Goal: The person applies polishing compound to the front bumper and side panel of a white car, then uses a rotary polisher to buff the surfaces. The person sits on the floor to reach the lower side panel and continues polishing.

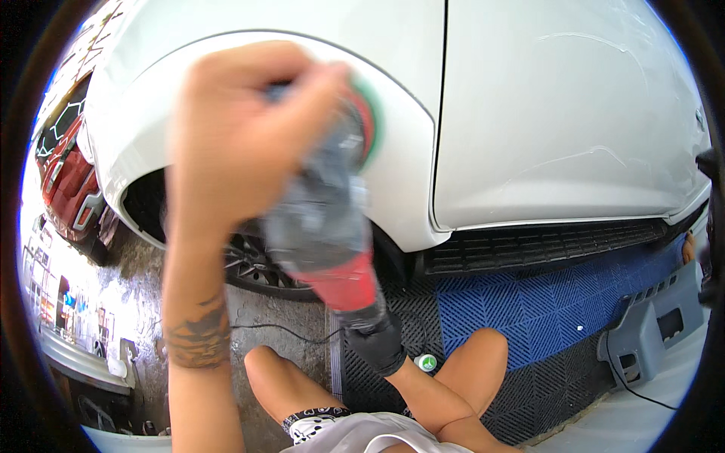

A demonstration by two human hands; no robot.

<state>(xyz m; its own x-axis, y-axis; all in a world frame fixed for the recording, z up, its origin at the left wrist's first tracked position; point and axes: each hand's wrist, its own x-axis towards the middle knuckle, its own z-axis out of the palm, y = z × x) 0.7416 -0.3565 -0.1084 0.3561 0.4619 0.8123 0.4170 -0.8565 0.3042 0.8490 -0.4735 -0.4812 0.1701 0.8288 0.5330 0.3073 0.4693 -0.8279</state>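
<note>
A car polisher [323,221], wrapped in grey covering with a red band near its rear, slants up toward a white vehicle. My bare left hand [243,119] is blurred and curls over the polisher's head. My right hand [374,342], in a black glove, grips its rear end. The green pad [374,127] on a red backing faces the white wheel-arch panel [399,170] and appears to be against it; my left hand hides part of the pad. Right of the panel gap, the white door [555,113] carries thin curved streaks.
Below the door runs a black side step [544,246]. A black cord [283,328] crosses the floor. Between my legs stands a small green-and-white container [425,362] on interlocking mats [532,317]. A grey plastic step stool [651,328] is at right, a red vehicle [71,175] at far left.
</note>
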